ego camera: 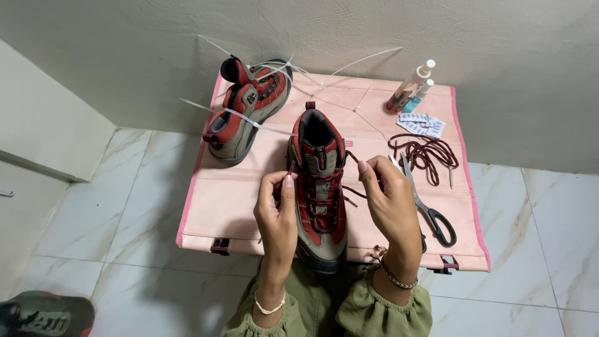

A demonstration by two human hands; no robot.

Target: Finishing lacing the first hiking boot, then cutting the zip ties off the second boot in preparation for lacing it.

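pink table [237, 212] on marble floor [112, 224]

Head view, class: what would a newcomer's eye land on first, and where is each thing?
At the centre, a red and olive boot stands on the pink table, with the left hand and right hand each pinching its dark red lace. At back left lies a second boot crossed by white zip ties. Scissors lie at the right.
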